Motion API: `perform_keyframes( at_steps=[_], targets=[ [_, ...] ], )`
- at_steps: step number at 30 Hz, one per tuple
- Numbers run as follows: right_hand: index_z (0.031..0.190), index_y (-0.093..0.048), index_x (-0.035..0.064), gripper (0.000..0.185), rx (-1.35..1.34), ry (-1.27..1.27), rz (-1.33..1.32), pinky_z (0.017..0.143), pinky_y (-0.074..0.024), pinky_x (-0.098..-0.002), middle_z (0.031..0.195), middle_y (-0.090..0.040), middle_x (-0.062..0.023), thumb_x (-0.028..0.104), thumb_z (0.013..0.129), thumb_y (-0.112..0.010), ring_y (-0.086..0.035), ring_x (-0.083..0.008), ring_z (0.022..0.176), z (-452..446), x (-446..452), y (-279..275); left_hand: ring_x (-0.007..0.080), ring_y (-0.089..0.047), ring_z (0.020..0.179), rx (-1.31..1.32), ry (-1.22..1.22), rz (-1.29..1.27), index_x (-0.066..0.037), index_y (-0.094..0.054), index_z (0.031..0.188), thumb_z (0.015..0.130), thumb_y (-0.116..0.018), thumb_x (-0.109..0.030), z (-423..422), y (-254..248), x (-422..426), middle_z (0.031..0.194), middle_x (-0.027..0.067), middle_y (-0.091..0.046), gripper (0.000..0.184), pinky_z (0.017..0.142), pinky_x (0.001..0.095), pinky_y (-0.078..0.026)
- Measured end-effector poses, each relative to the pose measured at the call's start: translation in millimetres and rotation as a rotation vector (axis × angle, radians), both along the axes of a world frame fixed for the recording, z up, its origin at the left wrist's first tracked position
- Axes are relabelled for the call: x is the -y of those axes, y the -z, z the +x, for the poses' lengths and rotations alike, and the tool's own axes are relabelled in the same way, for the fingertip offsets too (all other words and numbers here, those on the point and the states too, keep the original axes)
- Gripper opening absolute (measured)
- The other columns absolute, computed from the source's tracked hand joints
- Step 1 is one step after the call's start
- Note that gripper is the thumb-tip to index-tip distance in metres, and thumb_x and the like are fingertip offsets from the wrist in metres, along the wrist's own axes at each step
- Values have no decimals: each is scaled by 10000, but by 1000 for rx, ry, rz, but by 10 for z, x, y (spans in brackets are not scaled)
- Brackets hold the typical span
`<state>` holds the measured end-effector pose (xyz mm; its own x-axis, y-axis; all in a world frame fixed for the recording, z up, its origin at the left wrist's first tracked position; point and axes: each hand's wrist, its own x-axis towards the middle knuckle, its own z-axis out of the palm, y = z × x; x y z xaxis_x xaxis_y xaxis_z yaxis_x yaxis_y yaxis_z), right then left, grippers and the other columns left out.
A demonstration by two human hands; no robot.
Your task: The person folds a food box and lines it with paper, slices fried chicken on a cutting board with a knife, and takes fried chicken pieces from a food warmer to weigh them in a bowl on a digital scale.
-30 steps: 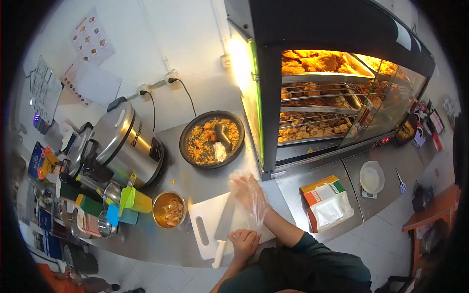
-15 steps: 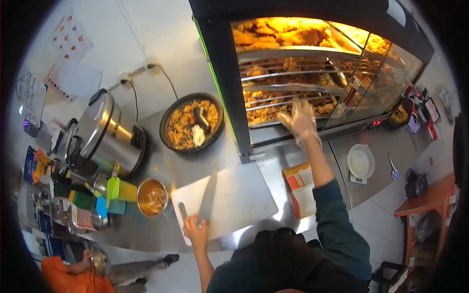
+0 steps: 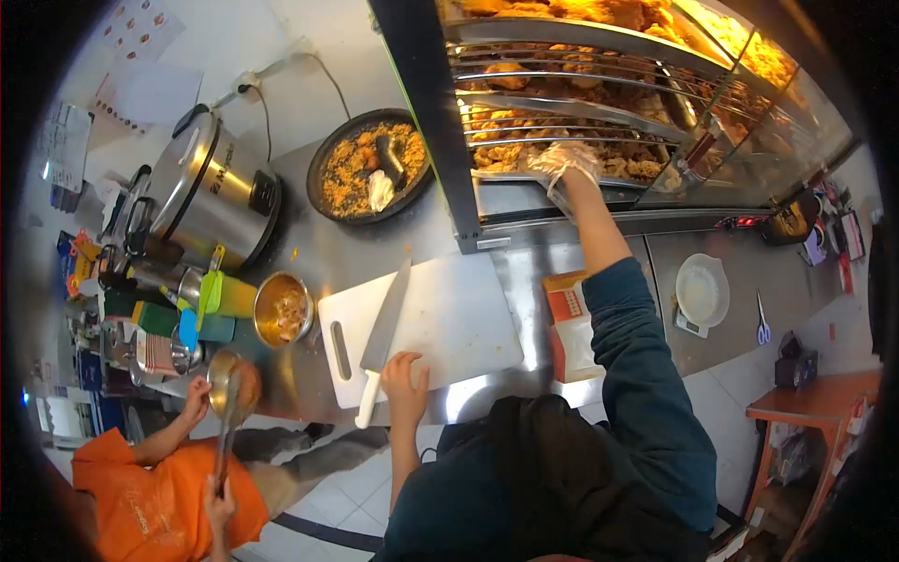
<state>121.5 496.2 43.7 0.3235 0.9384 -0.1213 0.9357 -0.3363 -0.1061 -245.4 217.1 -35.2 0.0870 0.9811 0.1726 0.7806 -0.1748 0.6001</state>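
Note:
My left hand (image 3: 406, 386) rests at the near edge of the white cutting board (image 3: 459, 328), just right of the knife's handle. Its fingers are apart and hold nothing. The large kitchen knife (image 3: 385, 323) lies on the board, blade pointing away, white handle over the near edge. In a clear plastic glove, my right hand (image 3: 567, 164) reaches into the lowest shelf of the lit food warmer (image 3: 567, 98). It is at the fried pieces (image 3: 618, 167) there; its fingertips are blurred among them, so any grip is hidden.
A paper box (image 3: 573, 332) lies right of the board, beyond it a bowl on a scale (image 3: 702, 290) and scissors (image 3: 763, 318). Leftward stand a black pan of rice (image 3: 342, 192), a metal bowl (image 3: 283, 309) and a cooker (image 3: 211, 192). A person in orange (image 3: 169, 496) holds a pan-like vessel.
My left hand has let go of the knife and moved right. My right hand stays at the lowest shelf, now deeper among the pieces. The person in orange has come closer.

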Motion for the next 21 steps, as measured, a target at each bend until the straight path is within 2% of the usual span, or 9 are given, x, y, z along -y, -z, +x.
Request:
perform_keyframes(
  at_steps=[6, 12, 21],
  targets=[
    [1207, -418, 19, 919, 23, -76, 67, 910, -367, -397, 1112, -511, -236, 724, 620, -464, -480, -346, 1060, 272, -97, 188, 288, -464, 972, 10, 71, 36, -99, -547, 956, 751, -575, -171, 154, 54, 121, 1017, 102, -517, 219, 811, 398, -352],
    [1178, -462, 21, 889, 12, -103, 120, 897, -378, -391, 1099, -523, -229, 717, 624, -467, -491, -338, 1049, 546, -249, 375, 285, -474, 960, 54, -71, -140, -108, -544, 972, 753, -560, -174, 227, -76, 350, 1017, 85, -523, 229, 838, 391, -347],
    [1145, -517, 45, 822, 13, -47, 200, 867, -399, -391, 1076, -549, -204, 687, 633, -485, -512, -327, 1024, 772, -309, 583, 274, -486, 945, 57, -1, -181, -105, -542, 940, 790, -527, -189, 341, -56, 472, 989, 86, -527, 172, 801, 389, -368]
  ],
)
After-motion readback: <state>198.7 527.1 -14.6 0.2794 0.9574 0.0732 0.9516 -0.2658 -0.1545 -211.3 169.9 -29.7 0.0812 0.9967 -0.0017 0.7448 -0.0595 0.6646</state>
